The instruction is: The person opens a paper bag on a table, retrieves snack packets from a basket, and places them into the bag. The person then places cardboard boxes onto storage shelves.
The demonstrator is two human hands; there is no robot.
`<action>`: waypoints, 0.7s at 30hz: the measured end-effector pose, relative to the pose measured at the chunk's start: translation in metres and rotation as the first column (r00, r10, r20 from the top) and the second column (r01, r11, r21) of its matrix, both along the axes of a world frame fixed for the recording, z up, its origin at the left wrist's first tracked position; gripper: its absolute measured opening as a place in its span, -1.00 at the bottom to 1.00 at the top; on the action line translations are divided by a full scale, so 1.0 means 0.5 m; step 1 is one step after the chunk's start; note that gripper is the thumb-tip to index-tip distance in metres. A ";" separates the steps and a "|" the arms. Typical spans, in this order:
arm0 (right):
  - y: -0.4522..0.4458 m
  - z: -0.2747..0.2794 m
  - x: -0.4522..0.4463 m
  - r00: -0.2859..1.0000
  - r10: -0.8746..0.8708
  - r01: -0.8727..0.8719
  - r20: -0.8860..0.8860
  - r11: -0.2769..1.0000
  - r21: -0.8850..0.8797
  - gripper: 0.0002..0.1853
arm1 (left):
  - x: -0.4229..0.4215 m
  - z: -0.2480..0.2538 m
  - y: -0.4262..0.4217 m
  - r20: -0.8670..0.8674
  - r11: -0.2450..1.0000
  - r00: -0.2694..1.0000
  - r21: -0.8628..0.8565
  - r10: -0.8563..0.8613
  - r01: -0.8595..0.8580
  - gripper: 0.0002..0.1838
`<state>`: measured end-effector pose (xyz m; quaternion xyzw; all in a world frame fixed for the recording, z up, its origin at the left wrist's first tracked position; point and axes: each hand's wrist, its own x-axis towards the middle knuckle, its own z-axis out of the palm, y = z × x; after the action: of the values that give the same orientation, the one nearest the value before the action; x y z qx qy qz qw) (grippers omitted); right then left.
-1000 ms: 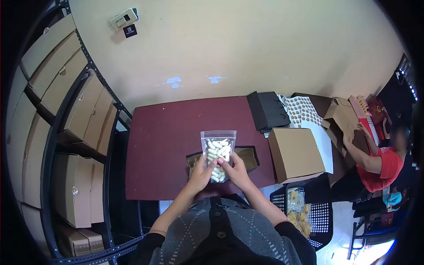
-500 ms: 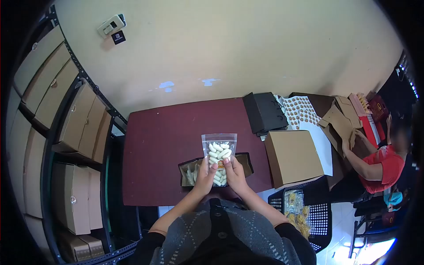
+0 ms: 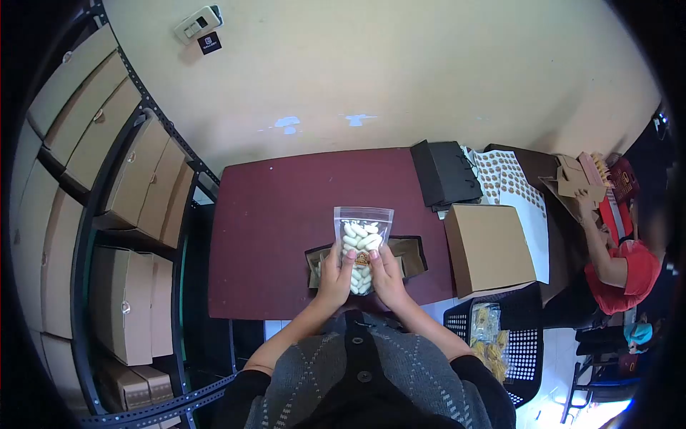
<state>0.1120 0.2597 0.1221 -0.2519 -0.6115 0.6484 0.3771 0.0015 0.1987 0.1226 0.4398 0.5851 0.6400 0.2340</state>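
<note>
Between my two hands is a clear zip bag (image 3: 363,236) of white, capsule-shaped pieces, with a small brown and orange label on its front. My left hand (image 3: 336,275) grips its left side, thumb on the front by the label. On the right side, my right hand (image 3: 386,275) holds it the same way. The bag is upright, its zip edge at the top. Behind and below it lies an open shallow black-edged box (image 3: 412,259), partly hidden by my hands. Some clear packets (image 3: 315,270) show at the box's left end.
The box rests on a dark red table (image 3: 286,207). To the right are black paper bags (image 3: 449,175), a cardboard box (image 3: 489,247), sticker sheets (image 3: 500,175) and a black basket (image 3: 525,357) with bagged goods. A shelf of boxes (image 3: 132,307) stands left. A person in red (image 3: 622,275) handles cardboard.
My view has shifted slightly, so the scene sits a little further right and higher. Both hands still hold the bag. The other person's arm and the cardboard have moved.
</note>
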 end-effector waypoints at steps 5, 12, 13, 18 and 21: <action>0.003 0.013 0.009 0.994 0.054 -0.060 0.093 0.996 0.062 -0.56 | -0.014 0.009 -0.019 -0.070 0.999 0.997 -0.045 -0.014 0.011 -0.50; -0.005 0.042 0.029 0.993 0.110 -0.112 -0.035 0.993 -0.038 -0.45 | -0.013 0.027 -0.010 -0.176 0.997 0.982 -0.037 -0.067 0.061 -0.54; 0.003 0.044 0.032 0.991 0.132 -0.134 -0.024 0.979 -0.156 -0.49 | -0.009 0.025 -0.007 -0.165 0.996 0.982 -0.022 -0.090 0.088 -0.54; 0.028 0.040 0.039 0.993 0.061 -0.097 -0.104 0.917 -0.388 -0.66 | -0.013 0.012 -0.002 -0.190 0.995 0.976 -0.030 -0.102 0.098 -0.54; 0.055 0.028 0.037 0.967 -0.107 0.030 -0.233 0.950 -0.311 -0.76 | -0.017 0.009 0.003 -0.131 0.980 0.972 -0.062 -0.194 0.187 -0.54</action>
<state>0.1306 0.2873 0.1363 -0.2453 -0.4432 0.7477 0.4293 -0.0069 0.2003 0.1269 0.5305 0.5705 0.5685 0.2645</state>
